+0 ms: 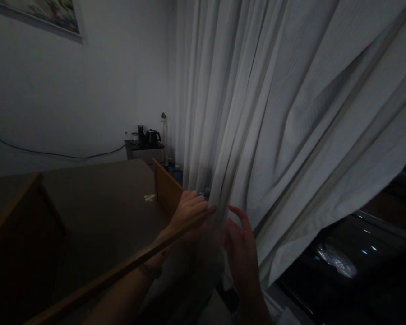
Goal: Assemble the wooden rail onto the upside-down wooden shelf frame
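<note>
A long wooden board [131, 262] runs edge-on from the lower left up toward the middle. My left hand [188, 208], with a bracelet at the wrist, is closed on it near its far end, knuckles up; part of the hand and forearm is behind the board. Just right of that end is my right hand [239, 239], fingers apart and curved, holding nothing that I can see. Beside it hangs a long white curtain [253, 149]; contact between the two cannot be made out. The area under the hands is dark and blurred.
A large brown surface [111, 194] lies to the left, with upright wooden panels [167, 185] on it. A small cabinet [145, 155] carries a black kettle [152, 137] in the corner. A cable [64, 155] runs along the wall. Dark glossy items [358, 243] sit lower right.
</note>
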`<state>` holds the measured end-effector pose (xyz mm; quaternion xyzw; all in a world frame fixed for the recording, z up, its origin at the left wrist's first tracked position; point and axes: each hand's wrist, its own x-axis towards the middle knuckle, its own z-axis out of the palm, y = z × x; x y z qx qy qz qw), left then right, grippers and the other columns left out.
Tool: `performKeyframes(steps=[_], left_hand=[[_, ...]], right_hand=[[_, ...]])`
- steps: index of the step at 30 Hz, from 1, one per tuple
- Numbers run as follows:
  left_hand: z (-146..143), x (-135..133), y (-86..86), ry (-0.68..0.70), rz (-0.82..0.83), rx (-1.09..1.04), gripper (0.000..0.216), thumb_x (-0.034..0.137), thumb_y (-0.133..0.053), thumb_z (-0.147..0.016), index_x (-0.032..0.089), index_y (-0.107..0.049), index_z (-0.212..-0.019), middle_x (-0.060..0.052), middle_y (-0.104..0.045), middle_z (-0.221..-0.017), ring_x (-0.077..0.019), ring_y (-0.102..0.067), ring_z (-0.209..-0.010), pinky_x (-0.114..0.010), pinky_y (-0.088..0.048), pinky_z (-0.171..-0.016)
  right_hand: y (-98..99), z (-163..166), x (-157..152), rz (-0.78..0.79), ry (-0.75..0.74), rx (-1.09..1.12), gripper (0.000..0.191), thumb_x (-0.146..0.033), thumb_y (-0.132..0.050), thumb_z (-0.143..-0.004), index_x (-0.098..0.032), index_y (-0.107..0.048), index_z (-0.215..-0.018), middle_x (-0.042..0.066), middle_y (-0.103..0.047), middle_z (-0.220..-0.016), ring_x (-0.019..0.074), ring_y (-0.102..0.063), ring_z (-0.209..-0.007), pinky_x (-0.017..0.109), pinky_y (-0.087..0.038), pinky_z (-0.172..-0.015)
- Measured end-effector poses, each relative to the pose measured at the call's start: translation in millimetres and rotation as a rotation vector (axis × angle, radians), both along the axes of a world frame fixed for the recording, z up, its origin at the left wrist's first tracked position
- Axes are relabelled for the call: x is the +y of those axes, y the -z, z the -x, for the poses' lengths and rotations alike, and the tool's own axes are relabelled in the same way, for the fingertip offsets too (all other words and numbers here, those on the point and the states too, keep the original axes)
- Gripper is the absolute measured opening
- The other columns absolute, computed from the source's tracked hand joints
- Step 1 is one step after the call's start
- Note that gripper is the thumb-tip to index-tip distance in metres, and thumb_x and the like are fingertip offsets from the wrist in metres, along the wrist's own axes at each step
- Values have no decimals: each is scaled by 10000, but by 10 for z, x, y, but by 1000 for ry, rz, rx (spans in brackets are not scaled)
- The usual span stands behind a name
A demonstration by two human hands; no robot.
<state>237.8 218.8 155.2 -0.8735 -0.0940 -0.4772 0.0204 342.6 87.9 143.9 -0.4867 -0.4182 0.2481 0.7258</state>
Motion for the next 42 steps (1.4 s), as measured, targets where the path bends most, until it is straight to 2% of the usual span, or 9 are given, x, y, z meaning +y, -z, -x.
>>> performKeyframes(steps=[3,8,14,17,21,24,27,35,42], left_hand=[[-4,2,1,-5,10,-2,231,320,-414,-829,203,-432,-631,-10,-475,-609,-176,-416,-642,-360,-285,-646],[2,-1,-14,11,-5,-9,241,327,-410,-835,202,-409,-629,-6,-460,-608,-174,-405,-637,-360,-287,-647],[-2,1,-3,48,-5,-43,242,335,-397,-841,201,-411,-640,-8,-458,-614,-174,-396,-635,-359,-283,-639],[-9,15,7,40,9,-27,272,368,-382,-851,203,-415,-636,-14,-465,-615,-181,-408,-644,-365,-289,-646],[11,10,-5,7,24,37,239,359,-406,-834,205,-447,-656,-15,-491,-633,-182,-425,-654,-364,-302,-659],[47,-35,-44,10,87,75,237,349,-399,-858,207,-480,-687,-21,-521,-673,-186,-447,-691,-360,-322,-687],[66,-69,-73,22,121,90,252,338,-394,-873,206,-490,-682,-23,-525,-676,-186,-449,-696,-356,-332,-687],[-21,12,4,-16,-5,-23,270,325,-406,-862,202,-438,-625,-10,-483,-605,-172,-413,-634,-355,-293,-637],[-8,20,19,12,23,2,234,328,-402,-840,202,-439,-646,-13,-482,-626,-175,-421,-655,-364,-309,-657]], right_hand=[[33,-53,-5,-10,40,-131,258,-371,-480,-960,-219,-544,-1159,-51,-556,-641,92,-546,-525,191,-443,-490],[99,-224,-35,-221,282,-742,221,-245,-536,-924,-244,-595,-1137,31,-650,-896,157,-623,-791,295,-527,-709],[36,-315,-69,-381,226,-1176,329,-141,-521,-925,-260,-581,-1226,33,-724,-865,167,-656,-752,309,-531,-702],[19,-232,-61,-356,209,-1100,291,-150,-510,-925,-264,-635,-1161,21,-726,-789,155,-654,-669,292,-534,-650],[4,22,-57,-86,129,-466,235,-298,-490,-948,-219,-647,-1104,-28,-643,-569,116,-585,-454,215,-493,-444],[-25,206,-71,31,19,-51,391,-442,-514,-930,-182,-565,-1218,-66,-572,-477,96,-506,-349,175,-415,-333],[-51,295,-87,28,-29,93,560,-484,-532,-914,-200,-419,-1384,-69,-587,-493,99,-521,-362,179,-443,-356],[-47,276,-71,50,-38,87,654,-484,-513,-925,-210,-267,-1465,-66,-616,-494,122,-544,-359,200,-452,-360],[99,49,-50,-58,231,-513,200,-350,-530,-929,-211,-615,-1046,4,-696,-712,135,-640,-591,231,-481,-544]])
